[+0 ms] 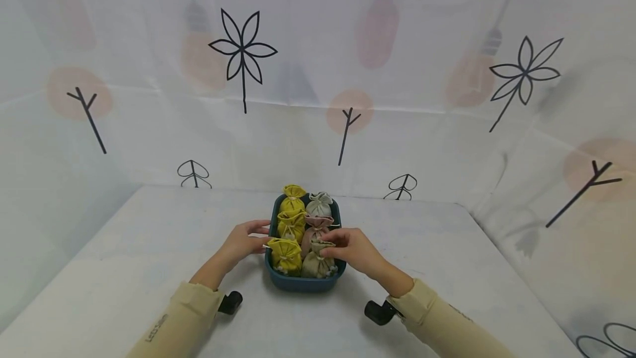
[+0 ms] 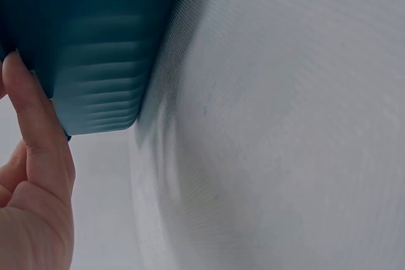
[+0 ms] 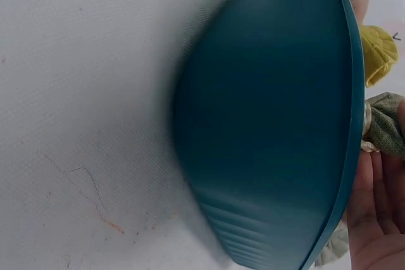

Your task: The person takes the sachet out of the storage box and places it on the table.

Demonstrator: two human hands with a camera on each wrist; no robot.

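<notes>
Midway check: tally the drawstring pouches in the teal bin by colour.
Yellow drawstring pouches: 3
Pale grey drawstring pouch: 1
Dusty-pink drawstring pouch: 1
Olive-green drawstring pouch: 1
Total: 6

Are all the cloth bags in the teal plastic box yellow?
No, beside three yellow cloth bags sit a whitish cloth bag, a pink cloth bag and an olive cloth bag.

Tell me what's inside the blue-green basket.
Three yellow pouches line the left; a white pouch, a pink pouch and an olive pouch line the right. The pouches hide the floor of the basket, and their own contents can't be seen.
</notes>
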